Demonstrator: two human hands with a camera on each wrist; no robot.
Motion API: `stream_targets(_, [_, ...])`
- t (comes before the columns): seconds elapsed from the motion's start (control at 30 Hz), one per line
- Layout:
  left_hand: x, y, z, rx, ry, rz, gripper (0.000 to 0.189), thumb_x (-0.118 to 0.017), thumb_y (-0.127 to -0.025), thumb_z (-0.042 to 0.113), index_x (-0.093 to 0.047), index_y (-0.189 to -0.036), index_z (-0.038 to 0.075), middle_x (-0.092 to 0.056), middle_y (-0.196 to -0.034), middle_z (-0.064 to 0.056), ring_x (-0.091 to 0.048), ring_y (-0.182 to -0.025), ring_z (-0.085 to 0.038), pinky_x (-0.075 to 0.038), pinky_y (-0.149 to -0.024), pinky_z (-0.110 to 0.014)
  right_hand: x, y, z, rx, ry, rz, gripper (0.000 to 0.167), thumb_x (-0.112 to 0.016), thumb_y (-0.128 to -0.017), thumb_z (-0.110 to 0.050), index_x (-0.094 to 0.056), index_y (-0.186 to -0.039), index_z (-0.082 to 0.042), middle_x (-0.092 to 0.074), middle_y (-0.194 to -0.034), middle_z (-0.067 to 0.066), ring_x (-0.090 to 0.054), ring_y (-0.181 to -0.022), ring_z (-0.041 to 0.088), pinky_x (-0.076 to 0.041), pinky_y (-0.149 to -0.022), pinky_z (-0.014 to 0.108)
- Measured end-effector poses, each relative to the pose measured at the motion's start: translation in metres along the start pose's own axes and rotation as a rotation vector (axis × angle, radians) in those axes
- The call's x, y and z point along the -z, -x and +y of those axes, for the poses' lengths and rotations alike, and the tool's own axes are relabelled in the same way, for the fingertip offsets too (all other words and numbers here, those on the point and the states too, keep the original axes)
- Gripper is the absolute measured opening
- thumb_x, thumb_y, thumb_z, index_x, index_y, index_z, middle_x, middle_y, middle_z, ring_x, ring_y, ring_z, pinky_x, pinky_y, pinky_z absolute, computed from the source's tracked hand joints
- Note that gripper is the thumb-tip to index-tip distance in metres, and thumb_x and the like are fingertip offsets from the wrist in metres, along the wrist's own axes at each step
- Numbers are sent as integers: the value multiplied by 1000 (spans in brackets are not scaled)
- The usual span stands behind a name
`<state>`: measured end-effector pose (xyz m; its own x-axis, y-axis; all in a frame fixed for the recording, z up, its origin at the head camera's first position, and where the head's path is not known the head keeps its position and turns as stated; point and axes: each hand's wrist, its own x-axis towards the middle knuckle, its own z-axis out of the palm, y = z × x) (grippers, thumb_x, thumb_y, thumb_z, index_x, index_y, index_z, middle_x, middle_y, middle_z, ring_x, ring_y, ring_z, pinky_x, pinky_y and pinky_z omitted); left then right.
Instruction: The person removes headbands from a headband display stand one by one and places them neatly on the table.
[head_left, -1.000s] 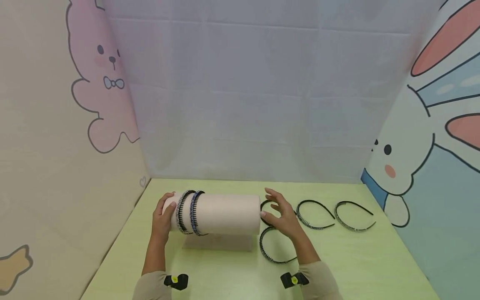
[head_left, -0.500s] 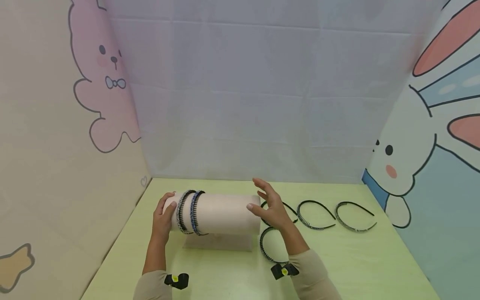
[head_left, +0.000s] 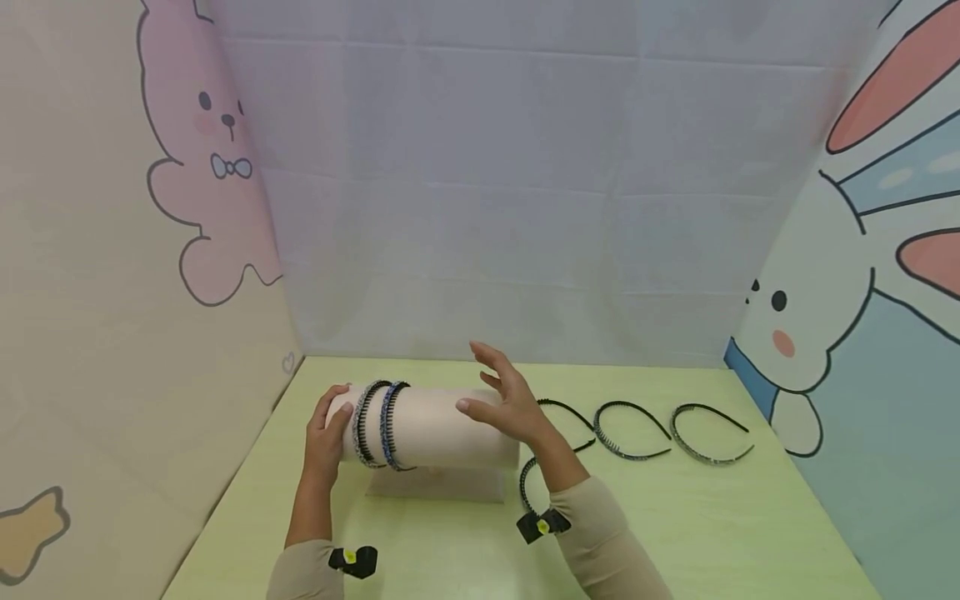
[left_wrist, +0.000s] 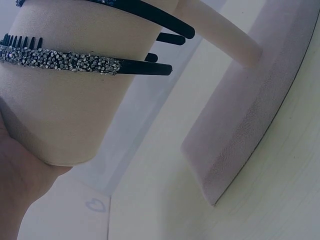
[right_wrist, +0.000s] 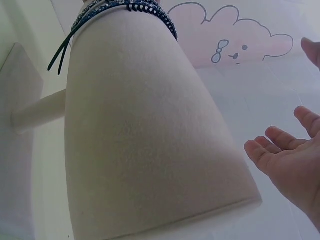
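A pale, padded cylindrical headband stand (head_left: 442, 433) lies horizontally on a short post above its flat base (head_left: 435, 486). Around its left part sit a silver rhinestone headband (left_wrist: 75, 61) and, just right of it, a blue glittery headband (head_left: 387, 427). My left hand (head_left: 324, 442) grips the cylinder's left end, thumb on the near side. Over the right part of the cylinder is my right hand (head_left: 516, 410), its fingers spread and holding nothing. In the right wrist view this hand (right_wrist: 295, 165) shows beside the bare cylinder, palm visible.
Right of the stand, several toothed black headbands lie on the pale green table (head_left: 720, 533). One headband (head_left: 633, 457) is in the middle and another (head_left: 708, 459) is farthest right. My right arm partly covers the nearest headband (head_left: 524, 483). Cartoon-printed walls surround the table.
My right hand has moved left and slightly up, from beside the cylinder's right end to over its right part. The left hand, stand and headbands stay put.
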<state>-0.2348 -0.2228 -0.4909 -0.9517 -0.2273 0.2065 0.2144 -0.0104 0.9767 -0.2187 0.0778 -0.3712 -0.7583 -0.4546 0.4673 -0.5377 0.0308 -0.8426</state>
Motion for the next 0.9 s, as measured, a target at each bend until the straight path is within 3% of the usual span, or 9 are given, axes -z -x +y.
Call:
stream_targets(0.43, [-2, 2, 5, 48, -16, -2, 32, -48, -98, 17, -46, -128, 9, -47, -125, 3, -53, -88, -17, -46, -66, -28, -21, -17, 6, -9, -29, -63, 75, -67, -84, -17, -24, -143, 2, -25, -146, 21, -24, -132, 38, -26, -101, 50])
stream_targets(0.5, [-2, 2, 4, 46, -15, -2, 31, -48, -98, 18, -46, -127, 9, -47, -125, 4, -53, -89, -17, -46, -66, -28, -23, -20, 13, -11, -29, -62, 76, -68, -84, -19, -25, -144, -2, -26, -147, 17, -24, -132, 36, -26, -102, 48])
stream_targets(0.73, [-2, 1, 3, 32, -18, 0, 31, -50, -97, 20, -47, -126, 9, -48, -124, 4, -53, -87, -16, -45, -66, -27, -32, -30, 37, -51, 21, -74, 82, -68, -80, -46, -27, -146, -18, -28, -147, 0, -26, -133, 21, -28, -102, 36])
stream_targets(0.9, [-1, 1, 5, 48, -54, 9, 30, -50, -97, 20, -49, -125, 9, -48, -124, 4, -52, -88, -16, -44, -67, -28, -40, -37, 33, -83, 40, -116, 81, -70, -81, -38, -26, -146, -19, -28, -147, 3, -26, -133, 25, -27, -103, 38])
